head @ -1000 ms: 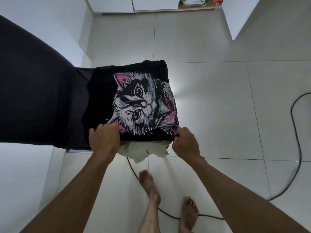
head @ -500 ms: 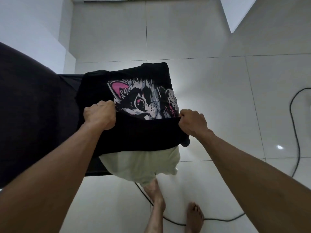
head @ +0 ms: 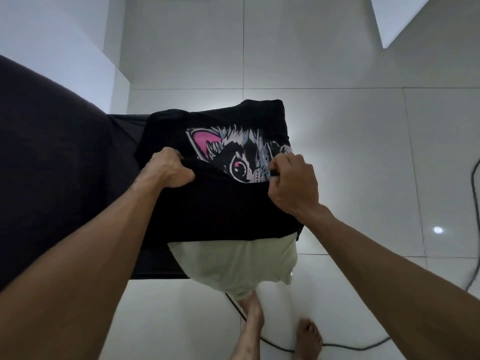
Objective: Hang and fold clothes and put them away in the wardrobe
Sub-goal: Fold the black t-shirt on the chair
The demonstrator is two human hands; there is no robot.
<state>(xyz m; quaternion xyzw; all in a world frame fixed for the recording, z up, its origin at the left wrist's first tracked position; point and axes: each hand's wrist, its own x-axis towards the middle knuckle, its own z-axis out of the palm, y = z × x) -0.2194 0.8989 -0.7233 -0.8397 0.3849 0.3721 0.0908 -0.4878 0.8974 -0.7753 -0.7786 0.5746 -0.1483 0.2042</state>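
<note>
A black T-shirt (head: 220,209) with a pink and white cat print lies on the corner of a dark-covered surface (head: 52,165). Its near edge is folded up over the print, so only the cat's ear and one eye show. My left hand (head: 168,170) grips the fold's left side. At the fold's right end, my right hand (head: 293,183) pinches the cloth. A pale cream garment (head: 239,266) hangs out from under the black shirt toward my feet.
White floor tiles (head: 350,152) surround the surface. A black cable (head: 363,346) runs across the floor near my bare feet (head: 306,339) and curves up the right edge. A white cabinet corner (head: 394,19) juts in at the top right.
Both hands have carried the shirt's near edge away from me, over the cat print, covering most of it. More of the cream garment shows below. The view has tilted down.
</note>
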